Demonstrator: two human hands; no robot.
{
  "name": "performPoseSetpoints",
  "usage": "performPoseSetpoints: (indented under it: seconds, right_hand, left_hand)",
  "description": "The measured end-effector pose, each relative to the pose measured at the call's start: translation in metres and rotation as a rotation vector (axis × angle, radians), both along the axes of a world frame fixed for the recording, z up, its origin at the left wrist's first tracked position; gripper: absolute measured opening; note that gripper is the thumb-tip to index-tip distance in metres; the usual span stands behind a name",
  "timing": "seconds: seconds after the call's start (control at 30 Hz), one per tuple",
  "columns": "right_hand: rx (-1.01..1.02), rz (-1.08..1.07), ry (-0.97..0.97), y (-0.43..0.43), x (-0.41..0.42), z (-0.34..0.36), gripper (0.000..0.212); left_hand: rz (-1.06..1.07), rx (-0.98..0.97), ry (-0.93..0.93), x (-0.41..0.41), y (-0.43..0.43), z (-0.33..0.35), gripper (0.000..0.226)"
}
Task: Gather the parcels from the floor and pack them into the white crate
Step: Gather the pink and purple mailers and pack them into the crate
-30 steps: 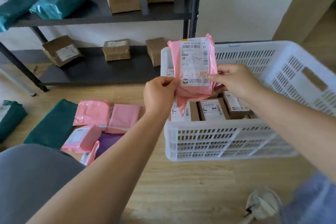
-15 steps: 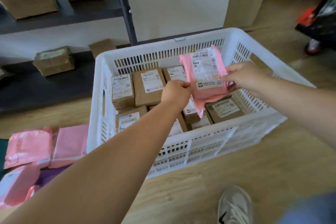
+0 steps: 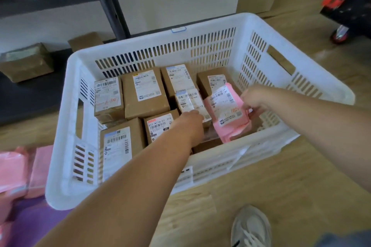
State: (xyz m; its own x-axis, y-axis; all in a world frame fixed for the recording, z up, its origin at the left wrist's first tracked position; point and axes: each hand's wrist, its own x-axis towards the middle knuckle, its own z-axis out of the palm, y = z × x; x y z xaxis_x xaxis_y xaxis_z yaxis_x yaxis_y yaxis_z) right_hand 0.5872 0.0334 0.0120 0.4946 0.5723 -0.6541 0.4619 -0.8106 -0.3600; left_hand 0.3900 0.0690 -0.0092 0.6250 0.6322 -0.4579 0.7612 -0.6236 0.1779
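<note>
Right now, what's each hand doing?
Left hand: inside the crate, on the boxes; grip cannot be told.
Right hand: closed on the pink parcel.

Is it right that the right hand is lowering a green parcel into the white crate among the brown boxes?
Not quite: the head view shows the parcel is pink, not green. The right hand is lowering it into the white crate among the brown boxes.

brown boxes (image 3: pixel 144 94) crowding the white crate (image 3: pixel 60 166) floor, bare gap at right wall, open from above
</note>
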Motion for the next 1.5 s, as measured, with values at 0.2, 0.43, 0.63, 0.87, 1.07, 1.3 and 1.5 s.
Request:
performPoseSetpoints:
  seconds: [0.2, 0.43, 0.63, 0.87, 1.07, 1.3, 1.5]
  right_hand:
    - [-0.207, 0.367, -0.060, 0.007, -0.011, -0.019, 0.022]
    - [-0.285, 0.677, -0.310, 0.016, -0.012, -0.031, 0.024]
    - [0.076, 0.457, -0.384, 0.016, -0.028, 0.009, 0.039]
    - [0.593, 0.369, -0.186, 0.031, -0.125, 0.078, 0.033]
    - [0.667, 0.466, 0.070, 0.039, -0.251, 0.093, 0.027]
    - [0.705, 0.625, 0.280, 0.033, -0.399, 0.078, 0.024]
    - [0.634, 0.741, 0.329, 0.035, -0.508, 0.029, 0.015]
  left_hand:
    - [0.060, 0.019, 0.005, 0.003, -0.004, 0.003, 0.041]
    - [0.068, 0.036, -0.019, -0.001, -0.004, 0.006, 0.046]
    - [0.135, 0.147, -0.324, -0.015, -0.006, 0.026, 0.048]
    - [0.439, 0.544, -0.931, -0.113, -0.019, 0.064, 0.032]
    - [0.866, 0.649, -0.844, -0.261, -0.028, 0.058, 0.036]
    - [1.255, 0.555, -0.569, -0.400, -0.055, 0.014, 0.041]
    - [1.509, 0.420, -0.550, -0.460, -0.076, -0.022, 0.041]
